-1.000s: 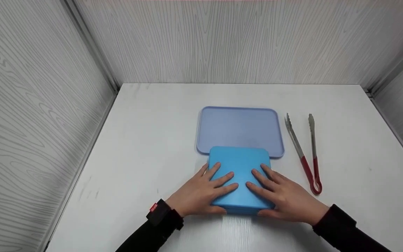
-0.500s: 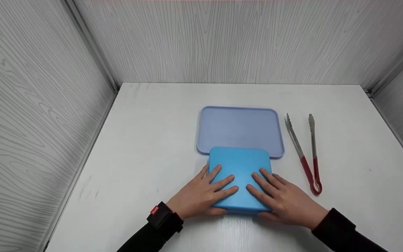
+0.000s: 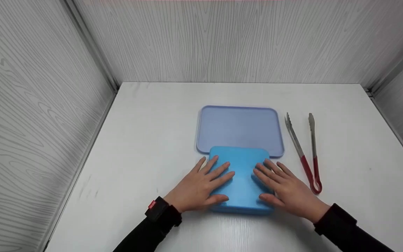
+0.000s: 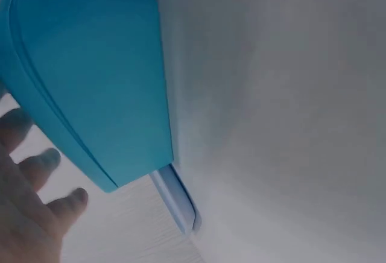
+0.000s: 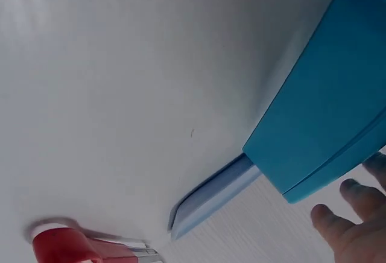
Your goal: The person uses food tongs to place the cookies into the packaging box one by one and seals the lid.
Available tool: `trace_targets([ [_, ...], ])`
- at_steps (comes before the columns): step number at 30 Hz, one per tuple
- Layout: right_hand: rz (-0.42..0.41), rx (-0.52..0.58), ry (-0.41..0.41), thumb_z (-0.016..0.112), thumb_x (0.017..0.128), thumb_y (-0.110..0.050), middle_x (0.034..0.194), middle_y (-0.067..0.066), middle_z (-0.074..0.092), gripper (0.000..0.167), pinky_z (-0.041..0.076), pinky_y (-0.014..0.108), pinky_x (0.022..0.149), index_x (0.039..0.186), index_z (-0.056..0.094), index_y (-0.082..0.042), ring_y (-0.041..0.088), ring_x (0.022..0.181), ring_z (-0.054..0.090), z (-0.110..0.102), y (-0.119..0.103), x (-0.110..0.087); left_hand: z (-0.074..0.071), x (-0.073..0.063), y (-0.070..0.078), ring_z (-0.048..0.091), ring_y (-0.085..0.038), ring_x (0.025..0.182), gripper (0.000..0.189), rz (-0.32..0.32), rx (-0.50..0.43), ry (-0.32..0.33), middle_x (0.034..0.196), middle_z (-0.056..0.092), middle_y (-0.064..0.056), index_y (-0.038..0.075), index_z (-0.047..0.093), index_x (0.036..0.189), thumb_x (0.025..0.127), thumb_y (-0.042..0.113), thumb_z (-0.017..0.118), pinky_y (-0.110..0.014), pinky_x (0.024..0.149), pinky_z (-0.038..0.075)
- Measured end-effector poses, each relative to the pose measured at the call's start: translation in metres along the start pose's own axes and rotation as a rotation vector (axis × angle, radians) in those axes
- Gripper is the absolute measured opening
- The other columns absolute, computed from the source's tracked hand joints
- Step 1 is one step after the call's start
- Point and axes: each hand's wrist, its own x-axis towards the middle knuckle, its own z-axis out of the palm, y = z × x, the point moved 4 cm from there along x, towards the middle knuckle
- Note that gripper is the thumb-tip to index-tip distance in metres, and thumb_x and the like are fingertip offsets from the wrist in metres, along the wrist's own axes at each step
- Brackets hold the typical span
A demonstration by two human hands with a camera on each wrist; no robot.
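A blue lidded box [image 3: 243, 185] sits near the front of the table, its lid seam visible along the side of the box [image 4: 96, 82] in the left wrist view. Over its left part is my left hand [image 3: 201, 187], fingers straight and spread, holding nothing. My right hand [image 3: 289, 190] is over the right part, its fingers also straight. Both wrist views show a gap between fingertips and lid, so the hands hover just above it. Behind the box, a pale blue-violet tray [image 3: 240, 126] lies flat, its near edge partly hidden by the box. What the box contains is hidden.
Metal tongs with red handles [image 3: 307, 168] lie spread on the table to the right of the tray and box. Grey wood-grain panels [image 3: 201, 42] enclose the white table [image 3: 145, 140] at the back and on both sides.
Both hands have risen off the lid, where their fingers lay spread with thumbs at the front edge. They have also moved slightly apart. Box, tray and tongs stay in place.
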Motion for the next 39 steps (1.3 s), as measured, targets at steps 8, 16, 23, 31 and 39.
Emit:
trace_targets([
  [8, 0.224, 0.103, -0.186, 0.064, 0.097, -0.054, 0.169, 0.008, 0.024, 0.082, 0.015, 0.051, 0.126, 0.163, 0.03, -0.018, 0.039, 0.155, 0.018, 0.007, 0.015, 0.004, 0.009, 0.013, -0.017, 0.004, -0.034, 0.158, 0.083, -0.158, -0.083, -0.128, 0.172, 0.012, 0.001, 0.03, 0.019, 0.165, 0.098, 0.077, 0.028, -0.057, 0.126, 0.012],
  [16, 0.197, 0.078, -0.185, 0.062, 0.097, -0.056, 0.17, 0.009, 0.023, 0.082, 0.008, 0.043, 0.128, 0.162, 0.032, -0.017, 0.039, 0.155, 0.019, 0.01, 0.018, 0.002, 0.016, 0.013, -0.016, 0.006, -0.037, 0.158, 0.081, -0.116, 0.011, -0.126, 0.172, 0.013, 0.0, 0.029, 0.019, 0.165, 0.1, 0.076, 0.021, -0.058, 0.125, 0.016],
  [23, 0.161, 0.037, -0.168, 0.061, 0.098, -0.056, 0.169, 0.012, 0.024, 0.082, 0.0, 0.034, 0.128, 0.162, 0.031, -0.015, 0.041, 0.154, 0.02, 0.014, 0.014, 0.0, 0.019, 0.009, -0.015, 0.003, -0.037, 0.158, 0.081, -0.113, -0.016, -0.115, 0.173, 0.011, -0.001, 0.027, 0.018, 0.166, 0.1, 0.075, 0.02, -0.06, 0.124, 0.018],
  [31, 0.132, -0.011, -0.151, 0.058, 0.099, -0.056, 0.169, 0.014, 0.025, 0.082, -0.001, 0.03, 0.128, 0.163, 0.03, -0.013, 0.041, 0.154, 0.021, 0.016, 0.014, 0.0, 0.022, 0.007, -0.016, -0.001, -0.035, 0.158, 0.077, -0.127, -0.069, -0.103, 0.173, 0.007, 0.002, 0.029, 0.015, 0.166, 0.102, 0.072, 0.022, -0.058, 0.125, 0.017],
  [39, 0.118, -0.017, -0.158, 0.057, 0.099, -0.057, 0.168, 0.014, 0.025, 0.081, 0.005, 0.038, 0.128, 0.162, 0.031, -0.014, 0.041, 0.153, 0.023, 0.015, 0.015, 0.0, 0.024, 0.007, -0.017, -0.001, -0.034, 0.159, 0.077, -0.133, -0.062, -0.116, 0.173, 0.006, 0.003, 0.031, 0.014, 0.166, 0.101, 0.073, 0.02, -0.061, 0.124, 0.017],
])
